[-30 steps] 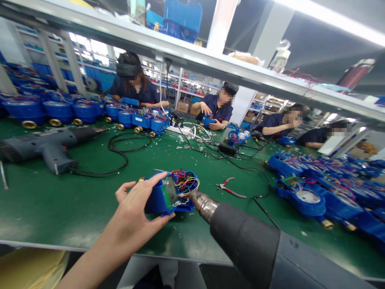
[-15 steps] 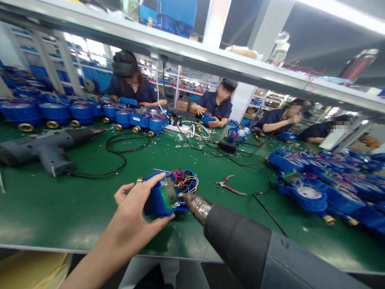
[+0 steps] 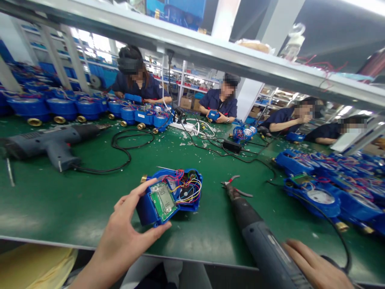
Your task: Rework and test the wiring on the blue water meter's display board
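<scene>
My left hand (image 3: 129, 220) grips the blue housing (image 3: 147, 208) of a meter by its near end, thumb below and fingers on top. A green circuit board with a grey display (image 3: 164, 197) faces up in it, and coloured wires (image 3: 192, 192) loop over the open part beyond. At the lower right, my right hand (image 3: 315, 265) is beside the grey heat gun (image 3: 264, 245), its fingers against the body; the grip is hidden. The gun's metal nozzle points toward the red-handled cutters (image 3: 237, 188), away from the meter.
Another heat gun (image 3: 54, 142) lies at the left with its cable. Rows of blue meters stand at the back left (image 3: 63, 108) and right (image 3: 325, 196). A power strip (image 3: 183, 126) and cables cross the back. Co-workers sit opposite, beneath an overhead shelf (image 3: 210, 52).
The heat gun has swung away from the meter to the right, and my right hand has come into view. The meter in my left hand is tilted so its display shows more fully.
</scene>
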`<state>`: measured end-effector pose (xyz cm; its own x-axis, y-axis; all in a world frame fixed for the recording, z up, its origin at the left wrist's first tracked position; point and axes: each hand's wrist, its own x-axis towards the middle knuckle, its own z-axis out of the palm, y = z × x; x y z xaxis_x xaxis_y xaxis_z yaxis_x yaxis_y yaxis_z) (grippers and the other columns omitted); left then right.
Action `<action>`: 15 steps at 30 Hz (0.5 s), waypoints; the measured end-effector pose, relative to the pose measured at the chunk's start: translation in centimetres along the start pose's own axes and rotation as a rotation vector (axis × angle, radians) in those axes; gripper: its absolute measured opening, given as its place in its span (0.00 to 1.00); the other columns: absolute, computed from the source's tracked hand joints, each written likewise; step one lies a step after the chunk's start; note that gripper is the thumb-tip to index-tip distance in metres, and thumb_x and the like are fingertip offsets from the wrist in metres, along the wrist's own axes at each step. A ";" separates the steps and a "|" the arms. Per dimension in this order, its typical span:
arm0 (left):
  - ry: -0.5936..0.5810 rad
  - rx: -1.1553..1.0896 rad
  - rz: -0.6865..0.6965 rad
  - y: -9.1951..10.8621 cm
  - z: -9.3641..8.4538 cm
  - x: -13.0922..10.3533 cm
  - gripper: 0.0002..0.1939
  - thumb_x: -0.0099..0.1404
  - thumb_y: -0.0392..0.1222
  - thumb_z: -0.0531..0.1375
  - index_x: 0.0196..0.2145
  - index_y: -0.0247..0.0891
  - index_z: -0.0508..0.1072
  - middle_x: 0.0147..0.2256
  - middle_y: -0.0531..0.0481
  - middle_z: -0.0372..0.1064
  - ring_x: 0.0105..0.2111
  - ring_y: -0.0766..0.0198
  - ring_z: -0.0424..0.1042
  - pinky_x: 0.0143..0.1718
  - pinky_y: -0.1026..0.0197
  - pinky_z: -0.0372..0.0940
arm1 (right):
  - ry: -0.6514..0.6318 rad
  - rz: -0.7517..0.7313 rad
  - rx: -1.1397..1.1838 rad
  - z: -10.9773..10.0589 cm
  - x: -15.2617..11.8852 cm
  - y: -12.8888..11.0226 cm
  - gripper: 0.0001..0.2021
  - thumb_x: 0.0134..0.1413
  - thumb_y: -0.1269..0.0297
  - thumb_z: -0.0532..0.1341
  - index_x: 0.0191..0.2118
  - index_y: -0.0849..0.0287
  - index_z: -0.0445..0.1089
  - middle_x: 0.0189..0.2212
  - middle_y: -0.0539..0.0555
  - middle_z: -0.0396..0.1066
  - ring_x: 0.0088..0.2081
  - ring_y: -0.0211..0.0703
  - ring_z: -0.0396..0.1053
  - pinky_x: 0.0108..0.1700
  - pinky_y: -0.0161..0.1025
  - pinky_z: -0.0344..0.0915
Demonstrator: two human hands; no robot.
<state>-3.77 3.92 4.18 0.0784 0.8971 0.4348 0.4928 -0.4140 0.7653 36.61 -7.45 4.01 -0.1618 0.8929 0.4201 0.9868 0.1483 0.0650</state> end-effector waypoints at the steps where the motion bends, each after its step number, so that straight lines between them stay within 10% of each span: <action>1: 0.002 -0.012 -0.004 0.1 0.0 -0.2 0.38 0.57 0.49 0.67 0.62 0.48 0.59 0.58 0.42 0.64 0.55 0.44 0.67 0.56 0.41 0.63 | -0.011 -0.043 -0.055 0.1 -1.0 1.6 0.19 0.53 0.72 0.51 0.41 0.49 0.76 0.39 0.57 0.77 0.36 0.46 0.77 0.33 0.37 0.72; 5: -0.010 -0.066 -0.028 0.6 0.1 -0.8 0.35 0.58 0.46 0.66 0.61 0.48 0.60 0.58 0.42 0.65 0.54 0.44 0.68 0.57 0.40 0.63 | -0.127 -0.096 -0.340 2.0 -0.2 6.9 0.26 0.54 0.74 0.51 0.55 0.46 0.72 0.49 0.60 0.74 0.47 0.56 0.74 0.45 0.53 0.71; 10: -0.022 -0.139 -0.111 0.5 0.5 -1.6 0.36 0.56 0.46 0.66 0.61 0.48 0.61 0.56 0.42 0.65 0.54 0.44 0.68 0.58 0.39 0.62 | -0.224 -0.085 -0.378 2.4 1.8 11.1 0.33 0.57 0.76 0.46 0.64 0.37 0.59 0.51 0.57 0.73 0.47 0.54 0.74 0.41 0.50 0.70; 15: -0.026 -0.247 -0.240 0.9 0.6 -2.0 0.36 0.55 0.47 0.67 0.60 0.51 0.61 0.57 0.44 0.64 0.56 0.44 0.65 0.61 0.35 0.55 | -0.269 0.148 -0.284 0.9 1.0 13.4 0.28 0.55 0.72 0.48 0.58 0.48 0.71 0.51 0.65 0.73 0.46 0.58 0.74 0.39 0.55 0.69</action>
<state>-3.02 1.87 3.72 0.0096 0.9757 0.2189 0.2758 -0.2130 0.9373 49.71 -4.23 4.50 0.0238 0.9807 0.1942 0.9555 -0.0795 0.2841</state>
